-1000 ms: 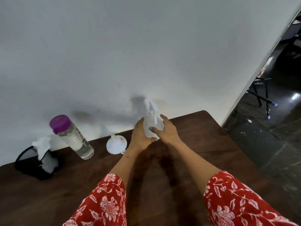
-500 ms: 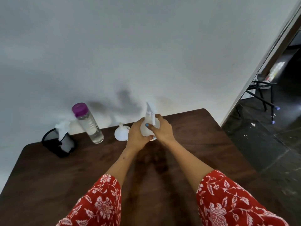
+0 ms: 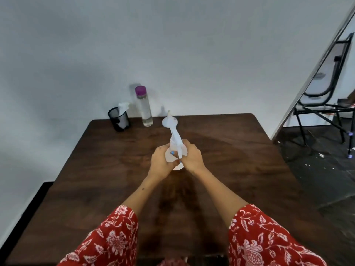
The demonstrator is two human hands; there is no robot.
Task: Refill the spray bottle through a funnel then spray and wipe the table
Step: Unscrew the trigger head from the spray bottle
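Observation:
A white spray bottle [image 3: 175, 143] stands on the dark wooden table [image 3: 230, 169] near its middle, trigger head on top. My left hand [image 3: 161, 162] grips the bottle's body from the left. My right hand [image 3: 192, 158] grips it from the right, fingers near the trigger. A white funnel [image 3: 169, 120] lies upside down on the table behind the bottle. A clear water bottle with a purple cap [image 3: 144, 106] stands upright at the table's far edge by the wall.
A black mesh cup [image 3: 119, 120] holding white tissue stands left of the water bottle. A grey wall backs the table. To the right are the table's edge, a dark floor and a black metal chair [image 3: 324, 93].
The view has pulled back and tilted, so the table shows more fully. Both hands have drawn the spray bottle toward me, away from the wall and the funnel.

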